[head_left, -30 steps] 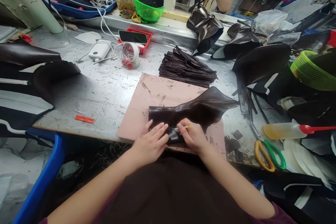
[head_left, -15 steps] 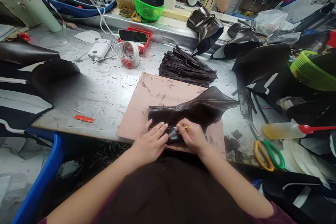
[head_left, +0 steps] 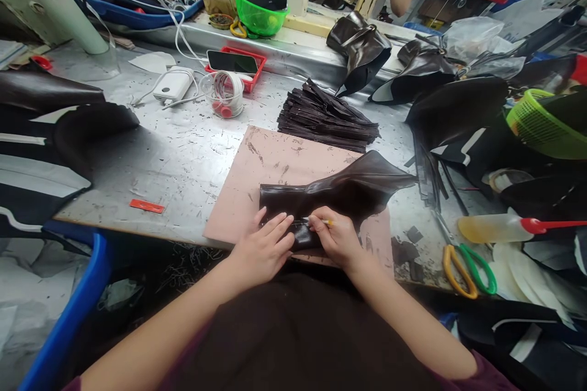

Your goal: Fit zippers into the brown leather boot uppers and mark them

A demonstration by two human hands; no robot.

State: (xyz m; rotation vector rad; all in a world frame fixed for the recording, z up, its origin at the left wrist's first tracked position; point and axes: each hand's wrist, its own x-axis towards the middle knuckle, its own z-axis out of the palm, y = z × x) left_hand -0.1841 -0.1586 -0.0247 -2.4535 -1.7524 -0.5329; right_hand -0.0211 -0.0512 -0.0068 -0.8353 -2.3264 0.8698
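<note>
A dark brown glossy leather piece, shaped like a boot upper (head_left: 330, 189), lies on its side on a pinkish board (head_left: 233, 195). My left hand (head_left: 263, 250) rests flat on its near left part, fingers stretched out and slightly spread. In my right hand (head_left: 339, 238), thumb and fingers pinch a thin pen-like tool with a yellowish end (head_left: 328, 222). Its tip points left towards my left fingertips, at the leather surface. Pale marks or a light line show near the tip, too small to make out.
Dark strips (head_left: 325, 116) are stacked behind the board. Scissors (head_left: 468, 272) and a red-capped bottle (head_left: 498, 228) lie to the right. More boot uppers (head_left: 362, 52) stand at the back. An orange-red strip (head_left: 147, 206) and blue bin (head_left: 87, 281) are on the left.
The tool in my right hand has shifted very slightly. My left hand and the leather stay put. At the top, another person's arm and a dark piece have moved.
</note>
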